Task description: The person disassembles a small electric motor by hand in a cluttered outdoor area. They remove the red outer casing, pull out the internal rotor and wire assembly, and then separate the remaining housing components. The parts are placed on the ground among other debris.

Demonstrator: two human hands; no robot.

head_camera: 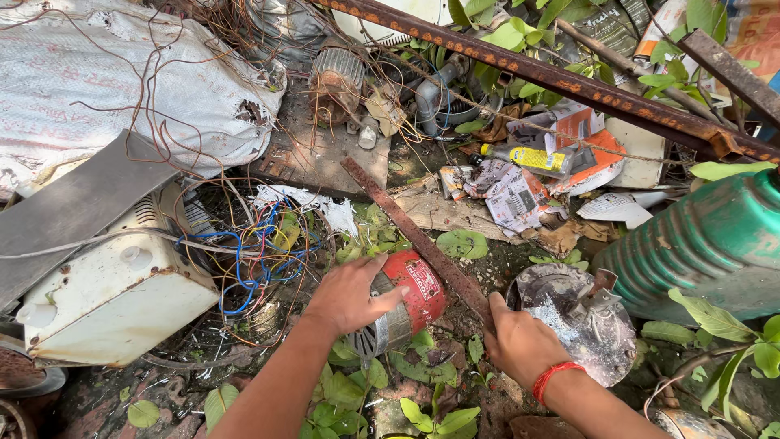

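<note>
Left hand (351, 294): clamped on red electric motor (404, 307), centre of scrap heap.
Right hand (520, 341): closed around rusty angle-iron bar (414, 236), running toward 11 o'clock.
Progress: motor gripped, not lifted; bar lies across it.

Person's own body, seen from above: two bare forearms and two bare hands.

- Left forearm (276, 382): enters from the near edge, left of centre; no sleeve, no watch, no band visible.
- Left hand (351, 294): ungloved; no ring visible.
- Right forearm (601, 410): enters from the near right; no sleeve in view.
- Thin red twisted thread wristband (555, 377): worn on the right wrist, several strands wound together, plain, no bead or charm visible.
- Right hand (520, 341): ungloved; fingers partly hidden, any ring cannot be told.
</note>
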